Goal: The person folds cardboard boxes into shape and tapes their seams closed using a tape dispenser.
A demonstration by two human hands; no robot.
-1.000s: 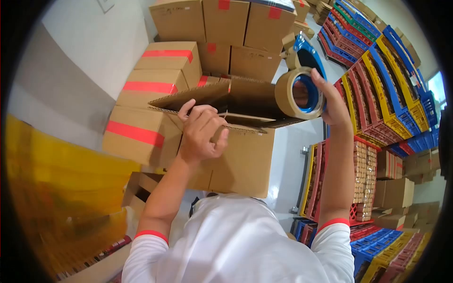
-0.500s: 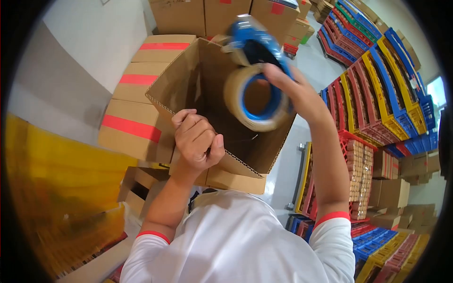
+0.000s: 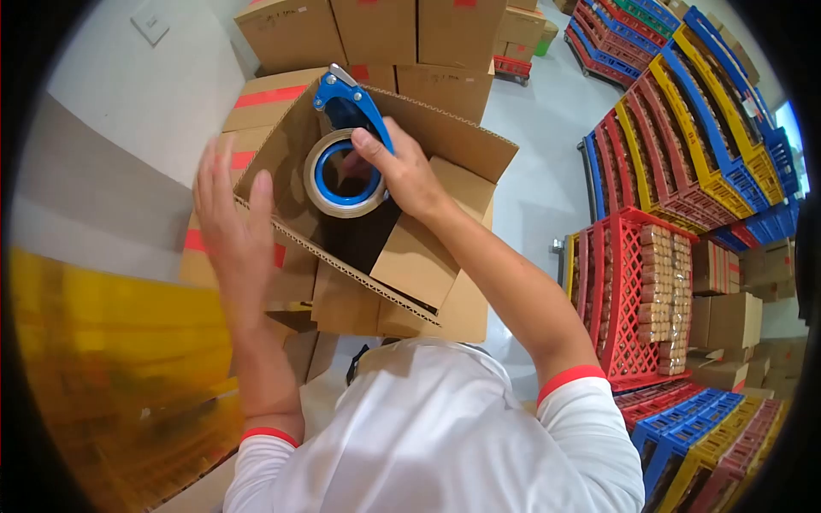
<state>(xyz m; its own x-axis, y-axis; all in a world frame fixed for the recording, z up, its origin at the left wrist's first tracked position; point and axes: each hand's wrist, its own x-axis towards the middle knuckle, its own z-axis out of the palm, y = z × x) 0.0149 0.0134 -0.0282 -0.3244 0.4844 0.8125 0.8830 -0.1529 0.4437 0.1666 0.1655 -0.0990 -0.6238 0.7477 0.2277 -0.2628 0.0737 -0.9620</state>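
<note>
A blue tape dispenser [image 3: 357,104] carries a wide roll of tape [image 3: 311,175]. My right hand [image 3: 402,171] grips it above the opening of a cardboard box [image 3: 342,256]. The box stands tilted in the view, with one flap [image 3: 423,244] folded over on its right side and its far flap upright. Beside the box's left edge is my left hand [image 3: 235,227], slightly blurred, its fingers apart and nothing in it. The dispenser hides part of the box's inside.
Boxes with red tape [image 3: 265,107] stand left of the open box, with more cartons [image 3: 372,38] behind. Stacked coloured crates [image 3: 684,162] and a red crate [image 3: 629,299] are at the right. A yellow translucent sheet [image 3: 111,342] hangs at the lower left.
My right hand has carried the dispenser left, over the box. My left hand has let go of the box edge, moved left and opened. The right flap now lies folded inward.
</note>
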